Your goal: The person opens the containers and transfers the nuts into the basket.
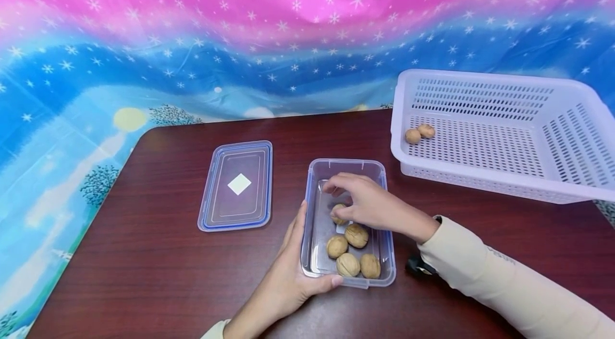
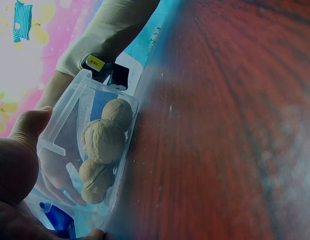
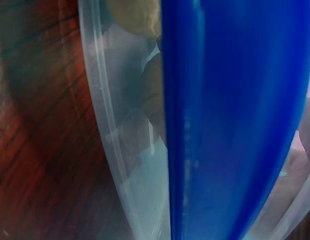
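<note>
A clear plastic food container (image 1: pixel 314 253) with a blue-tinted rim stands on the table with several walnuts (image 1: pixel 356 235) inside, most of them in its near half. My left hand (image 1: pixel 288 275) grips its near left corner, thumb over the front rim and fingers along the left wall. Over the inside of the container, my right hand (image 1: pixel 365 200) has its fingers loosely bent and apart, the thumb right at one walnut (image 1: pixel 339 214). Through the clear wall, the left wrist view shows the walnuts (image 2: pixel 103 141) bunched together. A blue strip (image 3: pixel 235 120) covers much of the right wrist view.
The container's blue-edged lid (image 1: pixel 235 189), with a white diamond label, lies flat to the left. At the back right stands a white perforated basket (image 1: pixel 490 179) with two walnuts (image 1: pixel 419 133) in its left corner. A snowflake-patterned cloth (image 1: pixel 288 34) hangs behind the table (image 1: pixel 158 264).
</note>
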{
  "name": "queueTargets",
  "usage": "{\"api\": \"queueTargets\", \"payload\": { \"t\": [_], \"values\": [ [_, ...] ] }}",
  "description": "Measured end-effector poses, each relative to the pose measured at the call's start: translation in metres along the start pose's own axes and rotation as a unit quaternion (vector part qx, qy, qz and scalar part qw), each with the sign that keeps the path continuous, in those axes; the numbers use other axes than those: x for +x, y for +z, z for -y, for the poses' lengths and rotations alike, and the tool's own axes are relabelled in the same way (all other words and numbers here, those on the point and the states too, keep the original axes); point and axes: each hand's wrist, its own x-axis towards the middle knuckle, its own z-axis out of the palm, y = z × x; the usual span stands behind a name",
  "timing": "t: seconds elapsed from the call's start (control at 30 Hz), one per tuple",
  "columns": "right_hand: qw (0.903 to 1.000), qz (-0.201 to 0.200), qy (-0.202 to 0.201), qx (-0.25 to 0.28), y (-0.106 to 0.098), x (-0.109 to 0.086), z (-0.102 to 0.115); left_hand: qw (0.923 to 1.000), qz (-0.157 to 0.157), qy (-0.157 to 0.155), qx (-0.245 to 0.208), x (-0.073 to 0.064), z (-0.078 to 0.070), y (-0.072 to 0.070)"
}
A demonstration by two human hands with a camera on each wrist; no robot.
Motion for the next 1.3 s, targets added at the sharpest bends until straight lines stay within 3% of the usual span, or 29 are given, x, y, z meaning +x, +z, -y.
{"api": "queueTargets", "payload": {
  "t": [0.33, 0.93, 1.3],
  "values": [
    [0.9956, 0.054, 0.033, -0.07, 0.0018, 0.0046, 0.0032, 1.0, 0.0, -0.001, -0.004, 0.0003, -0.0007, -0.0009],
    [0.9846, 0.073, 0.027, -0.156, 0.0062, 0.0038, 0.0081, 1.0, -0.003, -0.004, -0.004, 0.0006, -0.0015, 0.0002],
    [0.9901, 0.046, 0.027, -0.129, 0.0062, 0.0024, 0.0074, 1.0, -0.002, -0.005, -0.007, -0.0001, -0.0011, 0.0002]
  ]
}}
